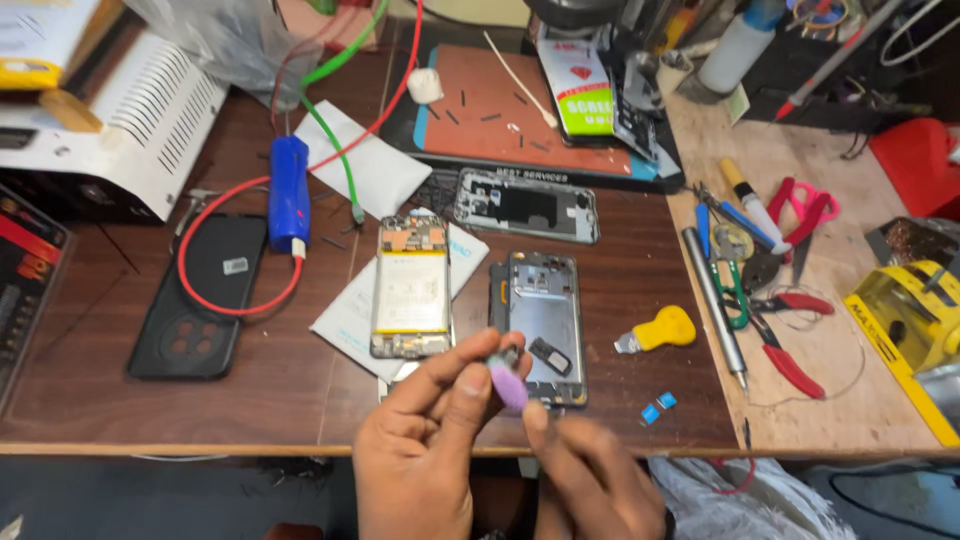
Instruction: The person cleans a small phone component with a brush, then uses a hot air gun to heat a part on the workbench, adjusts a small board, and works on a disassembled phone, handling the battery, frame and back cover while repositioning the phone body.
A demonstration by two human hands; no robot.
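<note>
Pinching a small purple tool (507,383), left hand (425,440) and right hand (585,475) meet.

Phone repair workshop: opened phones (411,288), pliers (790,360), tweezers, repair mat (500,125) on cluttered bench (600,420).

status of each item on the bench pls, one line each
left hand: pinching the purple tool
right hand: fingertip on the purple tool, blurred
purple tool: held above the table edge
opened phone: back off, battery exposed, flat
phone frame: stripped, flat
back cover: detached, inner side up
black phone: camera side up, red cable looped over it
yellow pry tool: lying free
</note>
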